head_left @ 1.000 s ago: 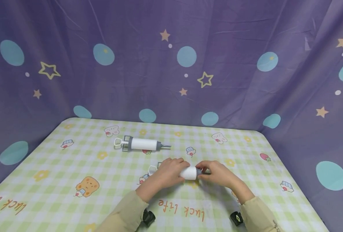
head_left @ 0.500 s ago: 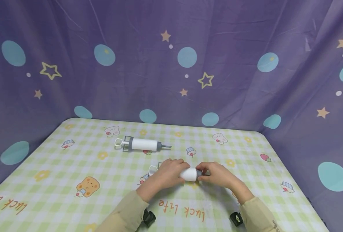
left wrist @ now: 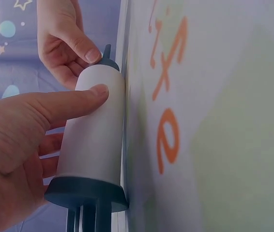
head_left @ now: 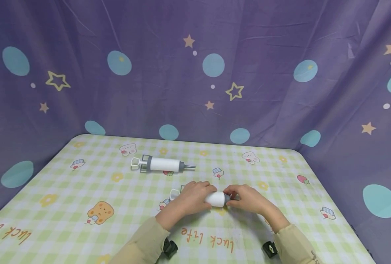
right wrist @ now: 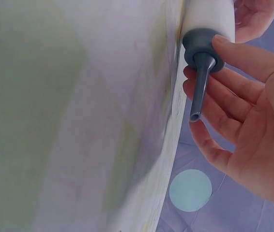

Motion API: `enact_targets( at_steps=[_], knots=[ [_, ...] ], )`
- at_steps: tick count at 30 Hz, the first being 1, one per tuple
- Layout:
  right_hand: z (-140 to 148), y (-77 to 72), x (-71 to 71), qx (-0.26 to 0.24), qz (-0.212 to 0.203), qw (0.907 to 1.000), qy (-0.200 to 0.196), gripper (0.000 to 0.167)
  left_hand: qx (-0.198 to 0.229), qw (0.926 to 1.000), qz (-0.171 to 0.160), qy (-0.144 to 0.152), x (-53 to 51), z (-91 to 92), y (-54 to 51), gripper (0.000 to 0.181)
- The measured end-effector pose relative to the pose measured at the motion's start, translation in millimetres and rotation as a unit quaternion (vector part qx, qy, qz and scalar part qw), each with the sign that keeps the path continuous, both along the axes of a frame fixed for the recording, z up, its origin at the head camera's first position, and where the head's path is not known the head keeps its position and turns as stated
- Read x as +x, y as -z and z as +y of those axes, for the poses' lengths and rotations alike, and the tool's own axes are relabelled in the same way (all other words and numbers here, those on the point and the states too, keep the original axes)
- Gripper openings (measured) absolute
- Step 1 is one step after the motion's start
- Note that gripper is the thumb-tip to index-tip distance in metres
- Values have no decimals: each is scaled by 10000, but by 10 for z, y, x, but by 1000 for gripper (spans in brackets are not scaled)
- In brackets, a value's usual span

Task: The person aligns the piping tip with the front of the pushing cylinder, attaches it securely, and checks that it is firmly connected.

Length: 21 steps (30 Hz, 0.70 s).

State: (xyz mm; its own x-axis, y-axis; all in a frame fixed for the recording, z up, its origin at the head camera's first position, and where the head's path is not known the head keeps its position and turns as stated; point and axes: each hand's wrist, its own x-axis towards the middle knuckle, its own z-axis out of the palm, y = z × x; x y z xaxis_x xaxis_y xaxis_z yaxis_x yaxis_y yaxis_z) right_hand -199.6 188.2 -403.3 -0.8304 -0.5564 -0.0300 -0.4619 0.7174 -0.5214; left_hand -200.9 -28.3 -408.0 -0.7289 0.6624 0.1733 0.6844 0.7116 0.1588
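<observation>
A large syringe-like press with a white barrel lies across the middle of the table. Its grey nozzle cap faces right and its white pull loop faces left. My left hand grips the barrel, thumb on the near side in the left wrist view. At the other end, my right hand pinches the cap between thumb and fingers. The thin nozzle sticks out past the fingertips in the right wrist view. From the head, my left hand covers much of the barrel and grey handle frame.
A second press of the same kind lies farther back and left, its nozzle also facing right. Green-and-white checked cloth covers the table. Purple curtain stands behind the table and at its sides.
The nozzle end of the held press has shifted very slightly toward the person. Both hands keep the same hold, and the second press has not moved.
</observation>
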Motion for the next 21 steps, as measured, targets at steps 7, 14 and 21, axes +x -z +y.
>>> enact_targets(
  at_steps=[7,14,21],
  knots=[
    [14,-2,0,-83,93,9999,86,30,14,10000,-7,-45,12,-12,-33,43],
    [61,-28,-15,-128,185,9997,113,31,-39,9992,329,-209,8,-83,-134,40],
    [100,-68,-21,-19,386,9989,279,24,142,9979,474,-410,-67,-236,-194,33]
  ],
)
